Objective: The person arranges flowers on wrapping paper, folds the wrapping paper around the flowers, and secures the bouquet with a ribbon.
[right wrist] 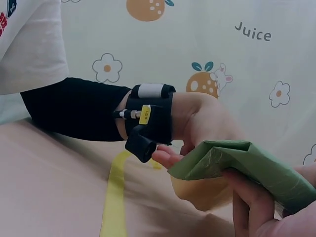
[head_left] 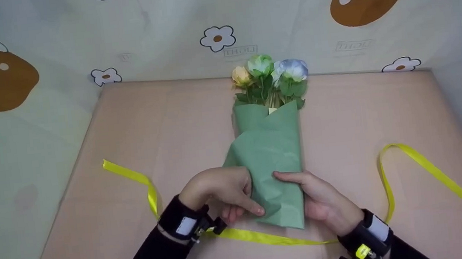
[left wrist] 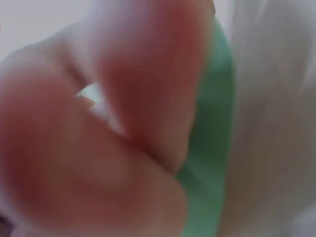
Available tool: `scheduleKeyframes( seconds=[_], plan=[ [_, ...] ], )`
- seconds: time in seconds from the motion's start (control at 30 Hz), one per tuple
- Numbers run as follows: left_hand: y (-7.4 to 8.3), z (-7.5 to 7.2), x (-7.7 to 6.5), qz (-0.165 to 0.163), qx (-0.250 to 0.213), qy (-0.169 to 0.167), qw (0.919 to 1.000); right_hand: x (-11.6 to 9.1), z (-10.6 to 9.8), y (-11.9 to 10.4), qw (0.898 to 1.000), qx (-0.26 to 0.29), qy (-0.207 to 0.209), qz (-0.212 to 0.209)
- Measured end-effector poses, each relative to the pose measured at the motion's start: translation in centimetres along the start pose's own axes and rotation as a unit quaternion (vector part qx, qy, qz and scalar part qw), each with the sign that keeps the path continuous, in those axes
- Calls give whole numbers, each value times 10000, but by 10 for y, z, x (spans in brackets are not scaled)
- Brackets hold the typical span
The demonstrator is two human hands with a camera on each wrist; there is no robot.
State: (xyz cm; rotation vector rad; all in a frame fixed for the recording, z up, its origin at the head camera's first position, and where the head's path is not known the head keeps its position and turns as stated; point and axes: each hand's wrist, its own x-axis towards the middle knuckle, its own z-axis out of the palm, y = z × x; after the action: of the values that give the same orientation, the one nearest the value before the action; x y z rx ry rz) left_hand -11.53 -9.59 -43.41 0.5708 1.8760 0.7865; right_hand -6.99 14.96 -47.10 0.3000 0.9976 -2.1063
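Head view, clock face centred on the bundle: green paper [head_left: 274,148] lies mid-desk, wrapped round stems, flowers [head_left: 270,74] out the top at 12. Desk [head_left: 161,124] bare-coloured, pinkish. Ribbon [head_left: 268,238], yellow, runs just past the paper's bottom end at 6, apart from it; one tail out at 9, other near 4.

Right hand [head_left: 326,196] at 4 to 5: thumb on top, fingers underneath, clamped on the paper's side; right wrist view agrees. Left hand [head_left: 224,186] at 8: wrist bent, fingers curled at the lower left edge, thumb reaching over the paper. Left wrist view blurry, finger and thumb close together with green just behind; can't tell if paper is pinched between.

Step in hand looks like folding or tucking the lower left side. To do it well: right grip firm enough to stop the wrap rolling, light enough not to crush stems. Left should draw the loose edge toward 3, snug, then press the crease from 6 up toward 12. Flap bulges around 10, so flatten that too. Bottom edge slants; even it up. Keep ribbon out of the fold. Main risk: wrinkling, or the overlap springing open if the right thumb lifts early.
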Motion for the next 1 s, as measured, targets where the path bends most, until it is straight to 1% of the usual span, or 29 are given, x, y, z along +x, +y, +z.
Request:
scheduleKeyframes(
  seconds=[0.17, 0.27, 0.37, 0.47, 0.57, 0.67, 0.73, 0.8, 0.87, 0.9, 1.0],
  plan=[
    [-1, 0, 3, -212, 191, 112, 9995, 1, 0, 0, 9999, -75, 102, -104],
    [0, 1, 5, -281, 494, 192, 9982, 0, 1, 0, 9997, -126, 166, -144],
    [1, 2, 8, -226, 807, 323, 9960, 0, 1, -1, 9996, -141, 199, -173],
    [0, 1, 9, -94, 793, 467, 9957, 0, 2, -2, 9995, -150, 221, -184],
    [-2, -4, 5, -104, 471, 628, 9969, 0, 3, -2, 9991, -192, 285, -233],
    [-4, -12, -5, -124, 183, 876, 9959, 1, 4, -1, 9988, -264, 300, -274],
    [-5, -16, -11, -21, -128, 1031, 9946, 1, 4, 0, 9987, -288, 294, -293],
    [-7, -16, -14, 170, -494, 1132, 9922, 0, 5, 0, 9986, -314, 294, -308],
    [-8, -14, -13, 303, -945, 1171, 9882, -1, 6, 0, 9984, -344, 298, -345],
    [-8, -12, -11, 371, -1194, 1211, 9847, -1, 7, 1, 9982, -364, 305, -368],
    [-10, -5, -3, 394, -1952, 1425, 9696, -1, 9, 0, 9972, -474, 352, -459]
  ],
)
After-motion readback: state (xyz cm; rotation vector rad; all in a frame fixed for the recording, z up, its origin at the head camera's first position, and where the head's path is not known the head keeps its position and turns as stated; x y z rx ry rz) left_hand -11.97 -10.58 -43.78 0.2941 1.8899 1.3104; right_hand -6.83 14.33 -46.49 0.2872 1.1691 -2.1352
